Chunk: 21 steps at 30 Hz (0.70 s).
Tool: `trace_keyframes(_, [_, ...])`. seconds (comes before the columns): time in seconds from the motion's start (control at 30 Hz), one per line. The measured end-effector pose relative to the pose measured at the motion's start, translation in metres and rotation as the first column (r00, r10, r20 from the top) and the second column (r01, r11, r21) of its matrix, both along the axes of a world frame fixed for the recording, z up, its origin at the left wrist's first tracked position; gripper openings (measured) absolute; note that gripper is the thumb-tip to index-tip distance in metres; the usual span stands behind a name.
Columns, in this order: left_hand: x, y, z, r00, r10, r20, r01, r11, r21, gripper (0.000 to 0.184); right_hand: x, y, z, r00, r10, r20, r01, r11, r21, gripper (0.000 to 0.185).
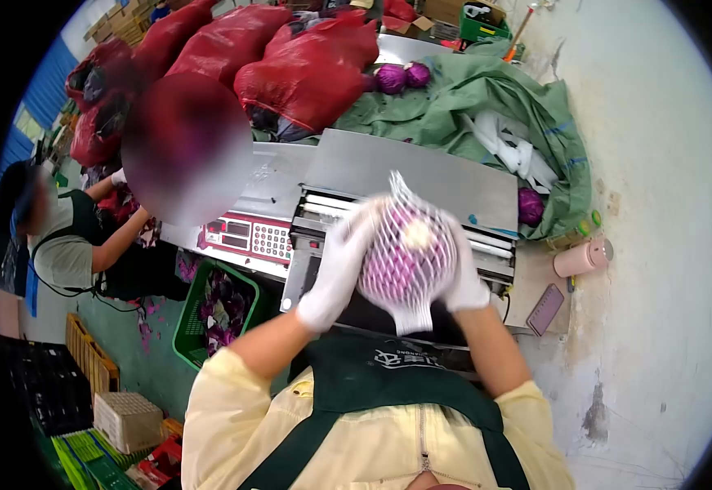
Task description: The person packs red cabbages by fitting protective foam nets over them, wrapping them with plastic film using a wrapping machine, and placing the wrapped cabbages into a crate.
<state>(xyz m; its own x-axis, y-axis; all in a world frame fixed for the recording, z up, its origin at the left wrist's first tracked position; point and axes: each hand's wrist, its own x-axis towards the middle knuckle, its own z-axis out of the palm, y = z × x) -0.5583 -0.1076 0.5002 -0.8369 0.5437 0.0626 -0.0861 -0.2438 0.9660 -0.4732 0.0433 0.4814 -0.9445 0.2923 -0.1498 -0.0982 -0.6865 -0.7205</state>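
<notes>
A purple cabbage (395, 268) in a white foam net sleeve is held up in front of my chest, its pale cut stem facing me. My left hand (342, 265), in a white glove, is closed round its left side. On the opposite side, my white-gloved right hand (462, 273) presses against the net. The fingertips of both hands are partly hidden behind the cabbage. Beneath them is a metal wrapping machine (421, 167) with rollers and a flat steel top. A scale with a red keypad panel (249, 237) stands to the left.
Red sacks (307, 73) are piled at the back. Loose purple cabbages (390, 79) lie by a green cloth (486, 90). A pink bottle (583, 258) and a phone (545, 310) are on the right. A green crate (184, 331) holds leaves; a co-worker (78, 237) stands left.
</notes>
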Motion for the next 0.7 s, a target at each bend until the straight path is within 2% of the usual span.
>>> trace_keyframes(0.03, [-0.015, 0.019, 0.001, 0.998, 0.019, -0.06, -0.015, 0.998, 0.06, 0.031, -0.014, 0.013, 0.01, 0.998, -0.047, -0.033, 0.052, 0.982, 0.183, 0.038])
trace_keyframes(0.07, [-0.039, 0.043, -0.012, 0.994, -0.056, 0.093, 0.036, 0.978, 0.205, 0.031, -0.035, 0.035, 0.012, 1.0, 0.015, 0.0, -0.015, 1.0, 0.02, 0.037])
trace_keyframes(0.1, [-0.058, 0.066, -0.019, 0.98, -0.079, 0.181, 0.033, 0.969, 0.246, 0.03, -0.054, 0.058, 0.008, 0.996, 0.081, 0.02, -0.078, 0.986, -0.149, 0.036])
trace_keyframes(0.17, [-0.083, 0.102, -0.025, 0.949, -0.019, 0.316, -0.045, 0.98, 0.194, 0.026, -0.08, 0.088, -0.004, 0.978, -0.009, 0.21, 0.047, 0.983, -0.178, 0.034])
trace_keyframes(0.2, [-0.097, 0.115, -0.034, 0.903, -0.044, 0.427, -0.028, 0.987, 0.161, 0.026, -0.091, 0.101, -0.02, 0.983, -0.109, 0.147, 0.134, 0.976, -0.174, 0.031])
trace_keyframes(0.23, [-0.111, 0.127, -0.043, 0.845, -0.063, 0.532, -0.009, 0.991, 0.131, 0.026, -0.103, 0.117, -0.042, 0.975, -0.136, 0.177, 0.166, 0.972, -0.168, 0.03])
trace_keyframes(0.3, [-0.126, 0.144, -0.063, 0.831, 0.003, 0.557, -0.039, 0.998, 0.054, 0.029, -0.117, 0.132, -0.065, 0.961, -0.169, 0.221, 0.212, 0.959, -0.186, 0.029])
trace_keyframes(0.37, [-0.129, 0.148, -0.076, 0.822, 0.033, 0.569, -0.033, 0.999, -0.01, 0.031, -0.124, 0.146, -0.095, 0.954, -0.148, 0.262, 0.182, 0.977, -0.112, 0.034])
trace_keyframes(0.4, [-0.129, 0.147, -0.074, 0.799, 0.004, 0.602, -0.02, 1.0, 0.019, 0.034, -0.125, 0.155, -0.105, 0.977, -0.078, 0.197, 0.095, 0.993, -0.076, 0.031])
trace_keyframes(0.43, [-0.133, 0.147, -0.075, 0.801, -0.037, 0.597, 0.054, 0.998, -0.011, 0.038, -0.121, 0.158, -0.099, 0.974, -0.088, 0.207, 0.107, 0.991, -0.082, 0.031])
trace_keyframes(0.47, [-0.138, 0.146, -0.076, 0.774, -0.109, 0.624, 0.139, 0.99, 0.0, 0.041, -0.114, 0.162, -0.092, 0.981, -0.114, 0.155, -0.037, 0.678, 0.734, 0.028])
trace_keyframes(0.5, [-0.144, 0.144, -0.076, 0.74, -0.179, 0.649, 0.224, 0.974, 0.013, 0.044, -0.108, 0.165, -0.085, 0.99, -0.084, 0.115, -0.127, -0.17, 0.977, 0.027])
trace_keyframes(0.53, [-0.147, 0.135, -0.071, 0.757, -0.223, 0.614, 0.326, 0.943, -0.06, 0.051, -0.105, 0.172, -0.082, 0.988, -0.093, 0.126, -0.131, -0.056, 0.99, 0.028])
trace_keyframes(0.57, [-0.148, 0.123, -0.065, 0.896, -0.168, 0.411, 0.283, 0.929, -0.237, 0.052, -0.101, 0.176, -0.08, 0.985, -0.107, 0.132, -0.138, -0.047, 0.989, 0.028])
trace_keyframes(0.6, [-0.151, 0.107, -0.07, 0.987, -0.157, 0.028, 0.157, 0.927, -0.34, 0.049, -0.096, 0.179, -0.073, 0.952, -0.205, 0.228, -0.151, 0.335, 0.93, 0.029])
trace_keyframes(0.63, [-0.156, 0.087, -0.076, 0.921, -0.151, -0.359, 0.003, 0.925, -0.38, 0.047, -0.088, 0.182, -0.063, 0.901, -0.259, 0.348, -0.095, 0.665, 0.741, 0.031])
trace_keyframes(0.67, [-0.164, 0.06, -0.073, 0.748, -0.252, -0.614, -0.078, 0.885, -0.459, 0.043, -0.072, 0.184, -0.048, 0.895, -0.268, 0.356, -0.094, 0.667, 0.739, 0.031])
trace_keyframes(0.7, [-0.173, 0.03, -0.064, 0.499, -0.359, -0.789, -0.182, 0.847, -0.5, 0.041, -0.048, 0.185, -0.031, 0.956, -0.252, 0.151, -0.11, 0.172, 0.979, 0.034])
